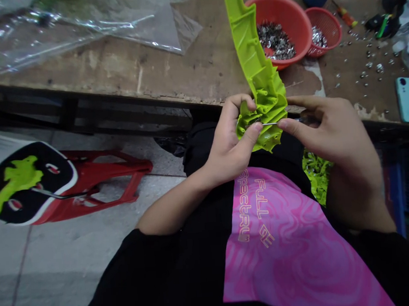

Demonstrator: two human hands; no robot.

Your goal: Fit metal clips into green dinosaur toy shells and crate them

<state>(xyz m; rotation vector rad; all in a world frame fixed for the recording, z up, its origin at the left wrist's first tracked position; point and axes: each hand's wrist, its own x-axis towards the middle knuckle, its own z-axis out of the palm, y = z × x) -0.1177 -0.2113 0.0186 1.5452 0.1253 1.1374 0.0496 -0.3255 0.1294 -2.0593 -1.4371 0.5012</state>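
In the head view, our left hand is closed around the ruffled end of a lime green plastic strip, which we hold up over our lap. Our right hand pinches a thin metal pick against it. Behind, a red bowl of metal bits sits on the wooden bench. A slip of the pick could jab our left fingers, and too much force could crack the plastic
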